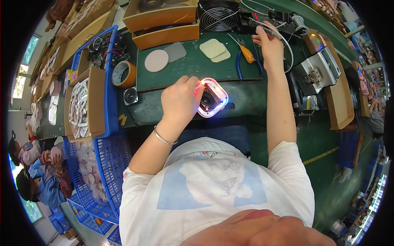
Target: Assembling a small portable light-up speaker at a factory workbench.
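Over at the bench (246, 96), the person's left hand (179, 98) grips a glowing rounded-square casing (222, 107) around a round black part (208, 99), while the right hand (270, 46) reaches beside a pale curved cable (292, 59), perhaps touching it, with an orange-handled tool (247, 55), blue-handled pliers (239, 67) and 2 overlapping pale green pads (212, 48) lying nearby.

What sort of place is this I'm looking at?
Probably an electronics assembly workshop: the left hand holds a lit device over a green workbench, with an orange-handled tool and a cardboard box of white parts nearby.

A green bench (154, 102) bears a tape roll (131, 75) and a small speaker (131, 96).
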`<state>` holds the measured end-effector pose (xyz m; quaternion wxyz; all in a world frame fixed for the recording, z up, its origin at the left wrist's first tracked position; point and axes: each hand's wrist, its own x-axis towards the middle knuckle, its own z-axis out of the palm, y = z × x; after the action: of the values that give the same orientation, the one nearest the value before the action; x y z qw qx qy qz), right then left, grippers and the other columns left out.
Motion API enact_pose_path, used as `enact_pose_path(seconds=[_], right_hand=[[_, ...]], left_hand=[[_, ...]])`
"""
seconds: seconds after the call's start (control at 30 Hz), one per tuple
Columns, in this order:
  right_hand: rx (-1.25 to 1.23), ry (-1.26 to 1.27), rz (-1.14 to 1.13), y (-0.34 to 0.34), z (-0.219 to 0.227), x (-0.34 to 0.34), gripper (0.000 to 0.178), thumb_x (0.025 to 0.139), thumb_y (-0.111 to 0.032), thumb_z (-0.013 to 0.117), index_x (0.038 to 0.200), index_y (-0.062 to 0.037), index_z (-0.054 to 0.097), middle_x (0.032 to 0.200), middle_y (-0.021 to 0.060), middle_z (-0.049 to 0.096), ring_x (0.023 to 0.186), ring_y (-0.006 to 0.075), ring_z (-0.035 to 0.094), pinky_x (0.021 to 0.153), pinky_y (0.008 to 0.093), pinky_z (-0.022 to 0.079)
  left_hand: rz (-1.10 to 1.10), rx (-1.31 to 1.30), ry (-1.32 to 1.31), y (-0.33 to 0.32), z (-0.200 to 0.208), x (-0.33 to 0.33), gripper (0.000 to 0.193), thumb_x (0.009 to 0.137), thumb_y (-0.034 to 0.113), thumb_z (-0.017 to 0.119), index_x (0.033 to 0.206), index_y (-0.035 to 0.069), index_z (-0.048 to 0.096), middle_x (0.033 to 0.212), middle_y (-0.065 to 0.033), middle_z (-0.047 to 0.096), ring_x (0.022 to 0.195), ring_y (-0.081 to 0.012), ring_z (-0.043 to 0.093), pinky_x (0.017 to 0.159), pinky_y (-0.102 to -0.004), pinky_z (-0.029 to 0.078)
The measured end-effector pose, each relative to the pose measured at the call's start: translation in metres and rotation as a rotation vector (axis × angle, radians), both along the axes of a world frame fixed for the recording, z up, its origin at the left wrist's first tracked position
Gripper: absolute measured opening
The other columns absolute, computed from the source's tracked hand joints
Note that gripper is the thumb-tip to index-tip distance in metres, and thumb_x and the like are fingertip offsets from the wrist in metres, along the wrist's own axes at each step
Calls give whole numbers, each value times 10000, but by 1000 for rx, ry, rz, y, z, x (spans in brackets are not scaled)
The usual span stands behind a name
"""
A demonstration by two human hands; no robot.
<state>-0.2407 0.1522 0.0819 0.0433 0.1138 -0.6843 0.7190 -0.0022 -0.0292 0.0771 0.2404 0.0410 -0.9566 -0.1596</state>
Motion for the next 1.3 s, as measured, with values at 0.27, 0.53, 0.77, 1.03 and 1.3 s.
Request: enact_pose_path(seconds=[0.27, 0.53, 0.77, 1.03, 1.3], right_hand=[[57, 308, -117, 15, 6, 23, 329, 1044, -228, 584, 1265, 4, 654, 976, 105, 725, 899, 161, 706, 827, 280, 559], [-27, 86, -149, 45, -19, 48, 352, 1047, -211, 568, 1276, 53, 614, 1103, 185, 709, 996, 245, 712, 879, 336, 580], [-300, -52, -62, 64, -37, 141, 313, 1037, -175, 575, 1242, 58, 614, 987, 150, 701, 863, 206, 675, 819, 328, 555], [-88, 139, 210, 53, -48, 215, 261, 962, -47, 598, 1172, 104, 632, 919, 189, 684, 712, 225, 668, 642, 324, 567], [-48, 61, 232, 40, -55, 209, 250, 955, -13, 614, 1174, 102, 649, 919, 180, 689, 719, 219, 679, 664, 314, 583]], left_hand=[[155, 78, 74, -22, -7, 27, 164, 780, 176, 792, 812, 76, 666, 912, -57, 682, 685, -293, 672, 592, -363, 534], [147, 115, 90, -24, -10, 23, 152, 764, 138, 776, 819, 74, 650, 894, -68, 673, 736, -299, 677, 627, -380, 540], [192, 182, 101, -23, -8, 28, 158, 771, 130, 761, 855, 75, 639, 882, -81, 659, 733, -316, 668, 625, -394, 537], [215, 162, 7, -21, -5, 27, 129, 794, 146, 761, 878, 82, 687, 837, -76, 666, 729, -307, 668, 614, -381, 536], [226, 173, 4, -20, -8, 26, 125, 801, 143, 766, 885, 85, 695, 832, -66, 666, 725, -286, 676, 612, -373, 536]])
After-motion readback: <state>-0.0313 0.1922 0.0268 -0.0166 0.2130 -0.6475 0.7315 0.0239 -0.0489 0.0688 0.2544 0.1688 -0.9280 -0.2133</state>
